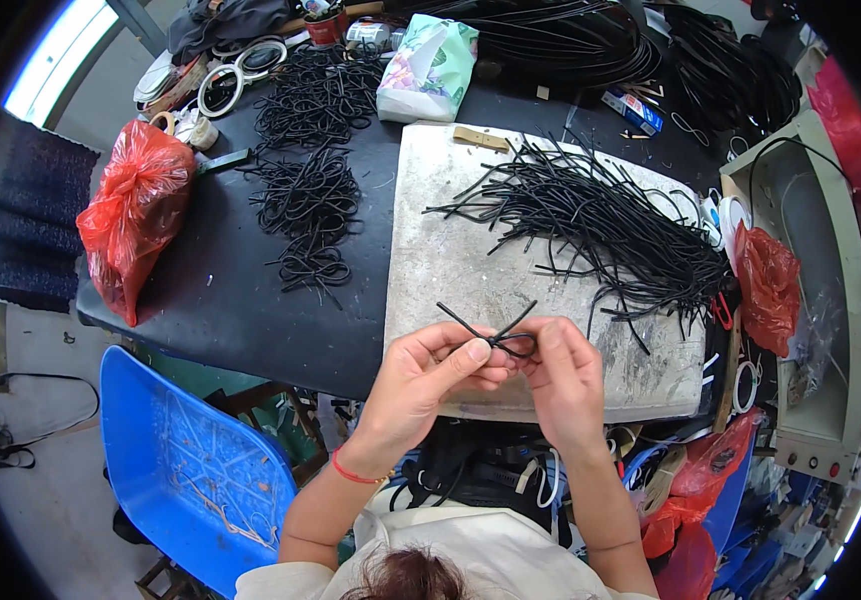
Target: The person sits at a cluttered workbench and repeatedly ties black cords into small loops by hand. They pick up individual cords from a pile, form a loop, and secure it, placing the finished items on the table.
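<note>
Between my two hands is a thin black cord (465, 322), looped into a bow-like shape with two free ends sticking up and outward. My left hand (440, 365) pinches it at the crossing with thumb and fingers. On the loop at the other side, my right hand (562, 365) closes with its fingertips. Both hands are just above the near edge of a pale worn board (440, 260). A heap of cut straight black cords (590, 215) lies on that board, beyond my hands to the right. Bow-shaped tied black cords (310, 200) lie piled on the dark table to the left.
A red plastic bag (135, 210) stands at the table's left, above a blue plastic chair (190, 460). At the back are a floral tissue pack (430, 70) and coiled black cord (570, 45). Another red bag (765, 290) and a grey metal frame (820, 400) are at the right.
</note>
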Tool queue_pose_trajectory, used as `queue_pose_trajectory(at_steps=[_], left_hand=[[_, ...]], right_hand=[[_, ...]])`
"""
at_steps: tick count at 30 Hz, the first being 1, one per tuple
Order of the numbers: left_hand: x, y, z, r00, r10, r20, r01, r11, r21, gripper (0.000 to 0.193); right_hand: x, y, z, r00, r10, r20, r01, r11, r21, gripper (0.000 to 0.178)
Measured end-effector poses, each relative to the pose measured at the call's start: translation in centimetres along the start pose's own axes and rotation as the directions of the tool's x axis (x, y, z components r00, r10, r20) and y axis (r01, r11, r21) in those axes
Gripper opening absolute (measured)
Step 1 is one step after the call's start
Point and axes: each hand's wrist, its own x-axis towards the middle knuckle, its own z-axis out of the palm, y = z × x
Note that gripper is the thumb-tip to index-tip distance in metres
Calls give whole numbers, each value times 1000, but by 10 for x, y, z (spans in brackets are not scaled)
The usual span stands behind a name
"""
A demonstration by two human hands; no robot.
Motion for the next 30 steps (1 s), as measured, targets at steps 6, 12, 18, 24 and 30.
queue_pose_trajectory(at_steps=[6, 12, 18, 24, 30], left_hand=[[0, -1, 4, 993, 117, -23, -106, 950, 294, 20], [-1, -7, 14, 831, 506, 232, -292, 41, 956, 22], [1, 14, 1, 996, -81, 27, 69, 950, 304, 35], [2, 18, 4, 993, -118, -13, 119, 989, 90, 43], [0, 10, -10, 978, 141, -153, -44, 860, 508, 17]], right_hand=[[4, -4, -2, 997, -32, 77, 68, 849, -525, 14], [6, 6, 9, 898, -388, 207, 344, 326, -880, 15], [12, -12, -15, 994, 105, 27, -79, 873, -482, 34], [9, -6, -17, 995, 96, 35, -76, 924, -375, 53], [11, -8, -15, 997, -62, 53, 81, 819, -568, 32]])
